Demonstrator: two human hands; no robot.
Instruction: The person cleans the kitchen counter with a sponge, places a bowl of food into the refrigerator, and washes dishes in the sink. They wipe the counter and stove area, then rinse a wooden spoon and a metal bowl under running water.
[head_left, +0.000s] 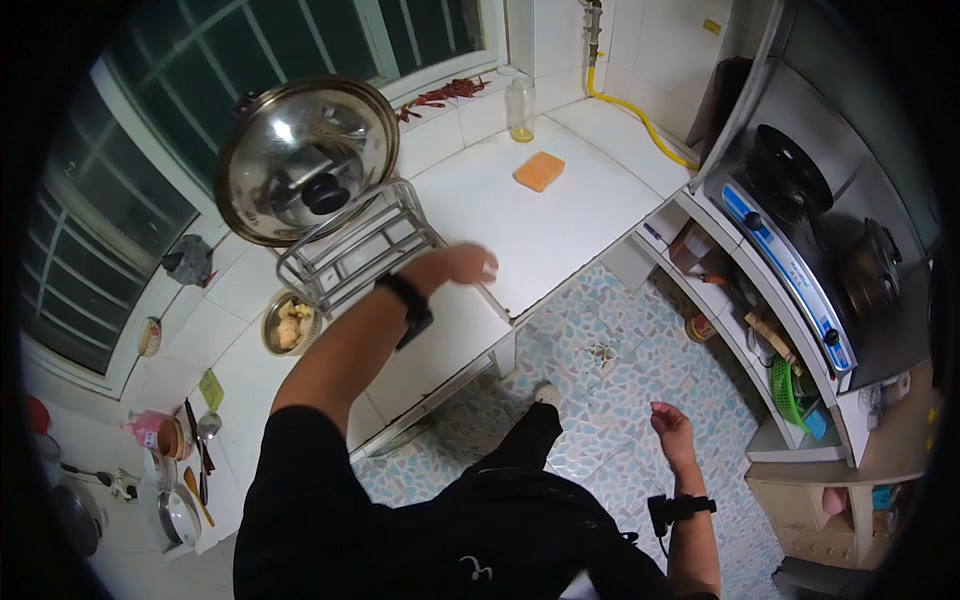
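My left hand (469, 264) is over the white tiled counter (480, 195), just beside the near end of a metal rack (360, 251). It is slightly blurred and its fingers are bent; whether it holds anything small is unclear. A large domed steel pot lid (300, 161) with a black knob leans upright behind the rack, against the window side. Farther along the counter lies an orange sponge (539, 172). Near it stands a glass jar (521, 112) with a little yellow at its bottom. My right hand (673, 435) hangs over the floor, loosely curled and without anything in it.
A bowl of ginger and garlic (290, 326) sits left of the rack. Dried red chillies (450, 91) line the sill. A gas stove (787, 277) with a black wok (791, 169) is at right, above open shelves. Bowls and utensils (180, 502) stand at far left.
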